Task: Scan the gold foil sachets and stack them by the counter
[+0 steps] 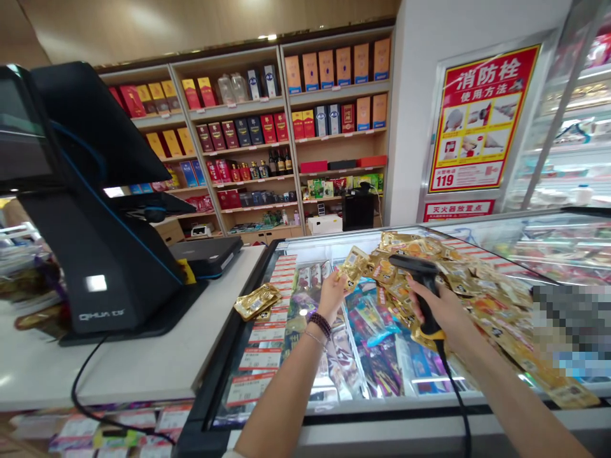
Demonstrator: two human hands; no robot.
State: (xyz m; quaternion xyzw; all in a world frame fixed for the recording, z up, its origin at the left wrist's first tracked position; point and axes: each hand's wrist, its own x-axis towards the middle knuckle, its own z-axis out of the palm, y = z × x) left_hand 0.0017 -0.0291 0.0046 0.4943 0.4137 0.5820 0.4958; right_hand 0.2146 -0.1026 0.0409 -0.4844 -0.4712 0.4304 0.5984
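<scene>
Pinched in the fingers of my left hand [333, 294] is a gold foil snack packet [354, 266], held up over the glass top of a chest freezer [329, 407]. My right hand [439, 312] is wrapped round the handle of a black barcode scanner [420, 270], whose head points left toward that packet. A cable [453, 381] hangs from the scanner's grip. Beneath and right of the scanner spreads a big heap of similar gold packets [496, 305]. A small stack of gold packets [258, 301] lies apart at the freezer's left edge.
To the left, a black checkout terminal [114, 254] stands on a white counter [157, 362]. Price labels [260, 359] line the freezer glass, with bagged frozen goods [377, 324] below. Shelves of boxed bottles [248, 130] fill the back wall. A pixelated patch [568, 324] hides part of the right side.
</scene>
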